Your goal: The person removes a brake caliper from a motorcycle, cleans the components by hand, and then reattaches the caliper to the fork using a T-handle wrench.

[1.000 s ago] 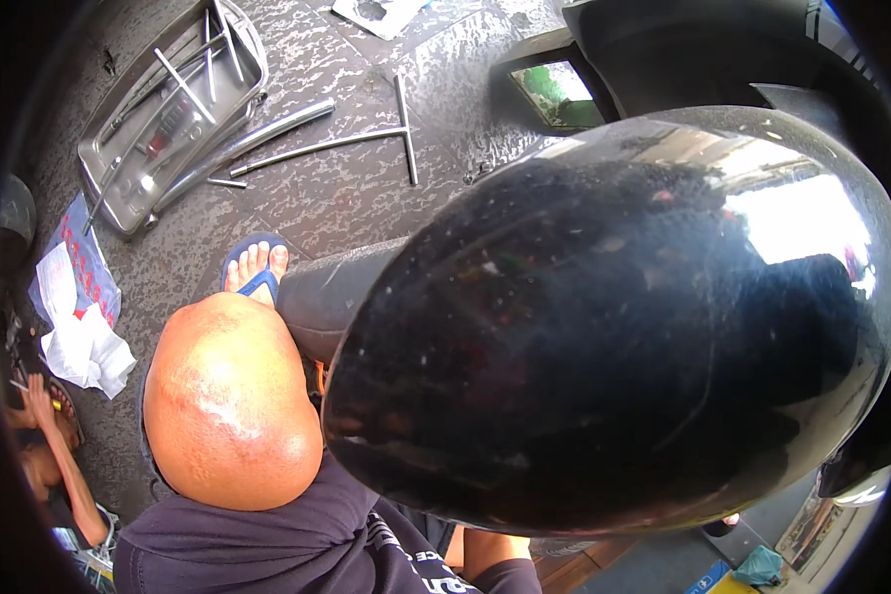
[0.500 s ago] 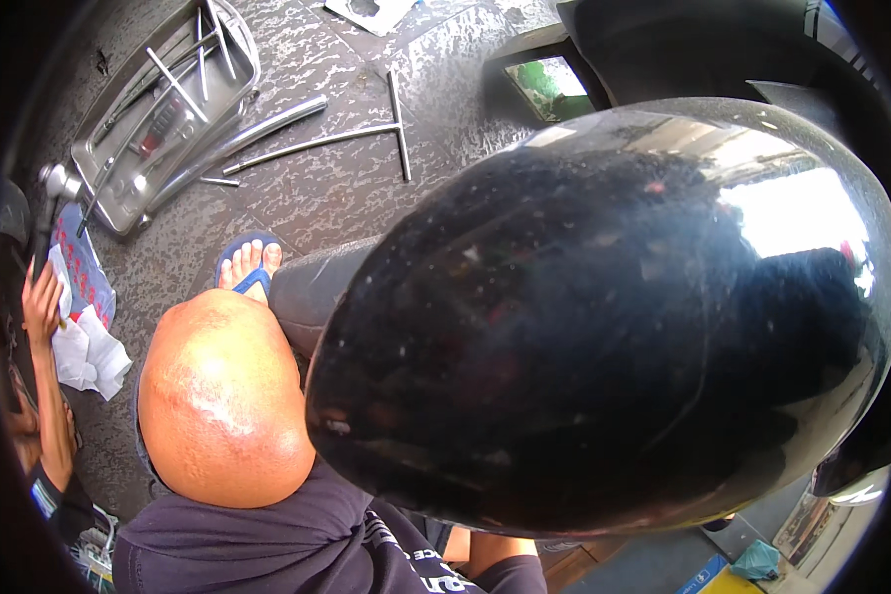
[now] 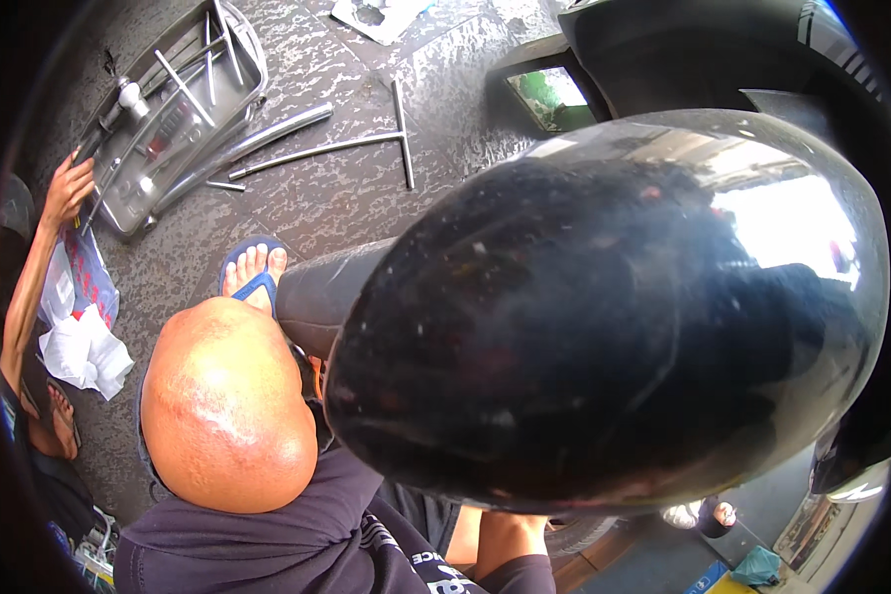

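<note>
A large glossy black curved shell, apparently a vehicle body part [image 3: 604, 327], fills the middle and right, with a grey tyre [image 3: 326, 287] partly showing behind it. My bare knee [image 3: 227, 396] and sandalled foot [image 3: 252, 272] are left of it. Skin of my arm [image 3: 510, 544] shows at the lower edge, running beneath the shell. Both of my hands are hidden, so what they hold or touch cannot be seen.
At the left, a co-worker's hand [image 3: 69, 188] grips a metal tool [image 3: 108, 124] beside a steel tray [image 3: 128, 208] of rods. A T-shaped bar [image 3: 402, 158], white crumpled paper [image 3: 84, 351] and black panels [image 3: 703, 49] lie around. Another person's foot [image 3: 723, 514] shows lower right.
The co-worker's hand has risen along the left with a metal tool, now over the tray's edge. The black shell has shifted slightly, exposing more of my arm at the lower edge.
</note>
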{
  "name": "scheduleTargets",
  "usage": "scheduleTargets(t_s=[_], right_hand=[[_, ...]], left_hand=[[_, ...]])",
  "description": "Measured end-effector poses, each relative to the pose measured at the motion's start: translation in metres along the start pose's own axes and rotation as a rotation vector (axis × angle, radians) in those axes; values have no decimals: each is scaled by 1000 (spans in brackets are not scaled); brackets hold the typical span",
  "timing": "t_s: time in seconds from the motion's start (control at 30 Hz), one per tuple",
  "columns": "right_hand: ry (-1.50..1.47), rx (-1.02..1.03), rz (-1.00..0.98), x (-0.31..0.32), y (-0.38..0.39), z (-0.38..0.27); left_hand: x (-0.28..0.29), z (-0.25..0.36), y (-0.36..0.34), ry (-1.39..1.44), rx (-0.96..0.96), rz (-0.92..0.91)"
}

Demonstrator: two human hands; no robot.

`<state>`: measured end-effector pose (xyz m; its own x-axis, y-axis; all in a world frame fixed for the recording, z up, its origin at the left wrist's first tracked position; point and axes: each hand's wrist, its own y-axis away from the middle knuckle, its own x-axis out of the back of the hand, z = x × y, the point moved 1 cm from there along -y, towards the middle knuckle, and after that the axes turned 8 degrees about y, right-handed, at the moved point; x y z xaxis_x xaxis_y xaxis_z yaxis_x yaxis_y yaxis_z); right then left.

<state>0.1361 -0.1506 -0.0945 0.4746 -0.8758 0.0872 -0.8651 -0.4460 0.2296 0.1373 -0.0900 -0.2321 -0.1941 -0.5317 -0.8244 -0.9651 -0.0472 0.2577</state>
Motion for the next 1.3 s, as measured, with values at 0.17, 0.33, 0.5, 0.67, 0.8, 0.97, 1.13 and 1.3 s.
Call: scheduleTargets(t_s=[0.17,0.33,0.5,0.67,0.8,0.97,1.13,1.3], right_hand=[[-47,22,-64,-14,-16,-3],[-246,-3,-297,-51,-89,-4],[-245,-118,-224,-77,-81,-26],[-262,-136,-379,-77,-99,-35],[116,73,-262,-64,-107,-28],[16,73,-247,-75,-101,-20],[-40,12,-306,-83,-112,-17],[-239,-30,-426,-73,-112,-15]], left_hand=[[14,4,12,-76,-13,-4],[48,22,42,-312,-41,126],[9,21,113,-1057,-229,383],[-40,23,158,-1593,-517,379],[-64,31,185,-1734,-567,278],[-57,76,222,-2069,-532,663],[29,114,262,-2253,-621,805],[87,77,267,-2572,-412,547]])
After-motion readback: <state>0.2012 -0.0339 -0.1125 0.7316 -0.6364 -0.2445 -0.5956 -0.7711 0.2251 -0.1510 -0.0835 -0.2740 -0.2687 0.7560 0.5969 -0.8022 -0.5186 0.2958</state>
